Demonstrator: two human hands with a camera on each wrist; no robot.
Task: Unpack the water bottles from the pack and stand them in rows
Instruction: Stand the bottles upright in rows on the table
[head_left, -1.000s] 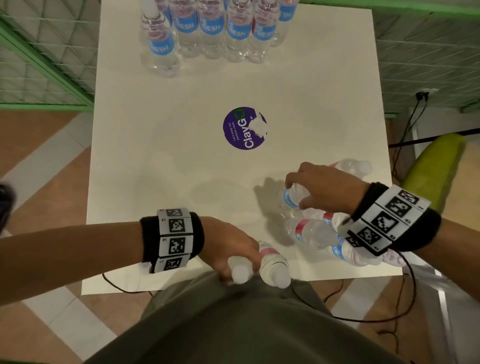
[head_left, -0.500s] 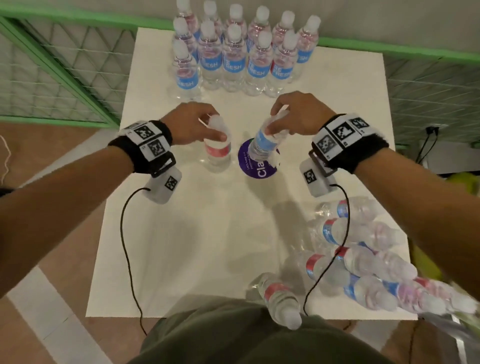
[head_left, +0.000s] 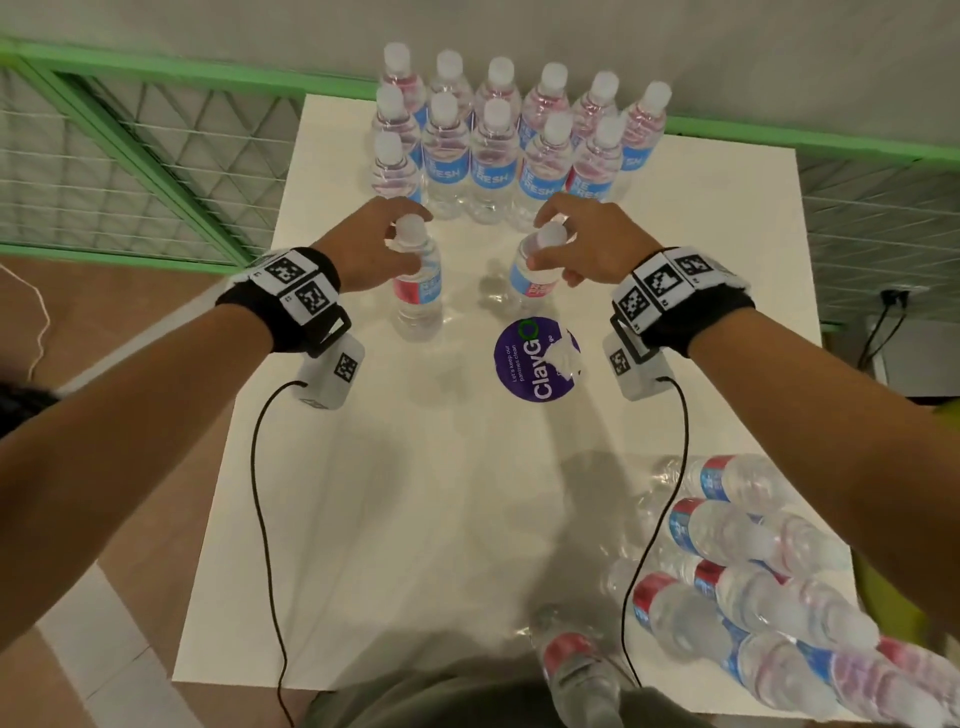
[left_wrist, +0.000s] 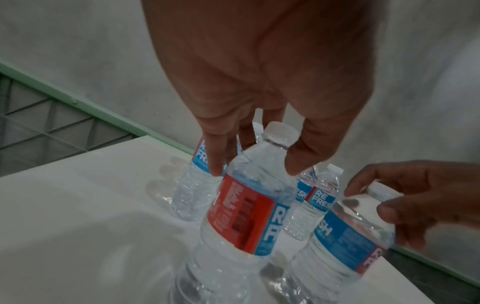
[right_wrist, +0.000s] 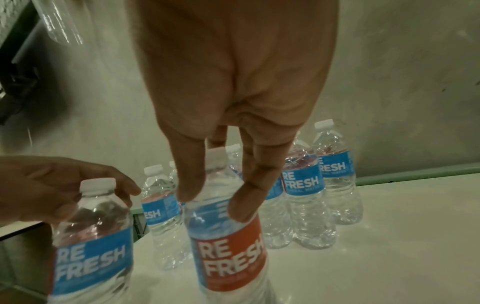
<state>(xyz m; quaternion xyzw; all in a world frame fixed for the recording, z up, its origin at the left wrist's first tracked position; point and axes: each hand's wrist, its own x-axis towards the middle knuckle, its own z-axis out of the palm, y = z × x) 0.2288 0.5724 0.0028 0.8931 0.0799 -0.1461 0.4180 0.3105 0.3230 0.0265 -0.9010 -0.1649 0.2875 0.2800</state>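
the left hand (head_left: 371, 244) grips the neck and shoulder of an upright bottle (head_left: 418, 291) just left of centre in the head view, thumb and fingers curled round it below the white cap. the left wrist view shows the same hold: fingertips (left_wrist: 215, 164) pressed on the shoulder on one side, the thumb on the other, the red and blue label facing the lens. whether its base touches the table (head_left: 363, 493) cannot be told.

the right hand (head_left: 587, 241) pinches a second bottle (head_left: 535, 265) at the neck, just right of centre; this one leans a little toward the left of the frame. in the right wrist view two fingers (right_wrist: 246, 197) and the thumb clamp its shoulder above the "refresh" label.

the two held bottles are near each other but apart, right below the rows (head_left: 509, 135) of standing bottles at the top centre of the head view. a purple sticker (head_left: 535, 358) sits on the table just below the right-hand bottle.

in the lower right of the head view the pack (head_left: 753, 587) of lying bottles rests at the table's corner. one more bottle (head_left: 576, 670) lies at the bottom edge, just left of the pack.
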